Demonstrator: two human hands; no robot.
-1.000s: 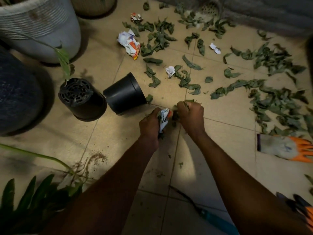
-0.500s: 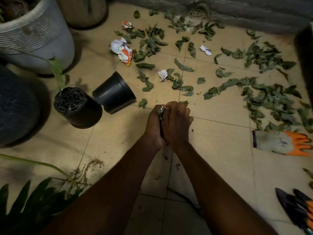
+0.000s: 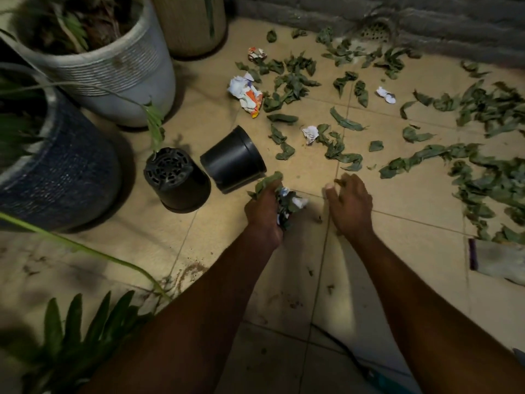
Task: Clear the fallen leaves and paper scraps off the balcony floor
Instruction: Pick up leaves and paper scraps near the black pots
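Observation:
My left hand grips a bunch of green leaves and crumpled paper just above the tiled floor, close to the tipped black pot. My right hand hovers beside it with fingers loosely spread and a bit of leaf at the fingertips. Green leaves lie scattered over the tiles ahead and in a thick patch at the right. Crumpled paper scraps lie among them: a white and orange one, a small white one, another white one and a reddish one.
A second black pot lies upside down left of the tipped one. Big planters stand at the left: a white one, a dark blue one, a tan one. A work glove lies at the right. A floor drain sits by the wall.
My hands were pressed together over the bunch; now they have parted, the left keeps the leaves and paper and the right has drawn away to the right. The view has swung left.

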